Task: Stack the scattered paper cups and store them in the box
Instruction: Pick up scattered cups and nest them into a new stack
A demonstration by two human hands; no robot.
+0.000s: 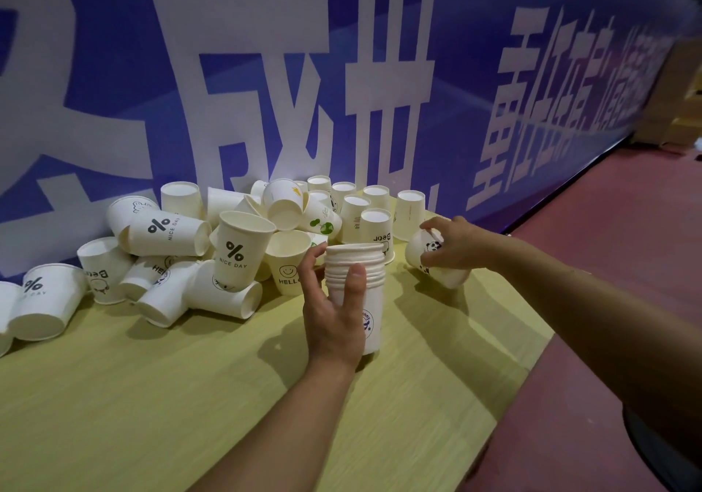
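- Left hand fingers curl around a nested stack of white paper cups, upright on the yellow wooden desk.
- Right hand fingers clamp a tilted white panda-print paper cup.

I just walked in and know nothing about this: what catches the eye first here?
A jumbled heap of white printed paper cups along the yellow-green wooden table's far edge. At centre, the left hand grips a tall nested stack of white cups; the right hand holds a tilted panda-print cup.
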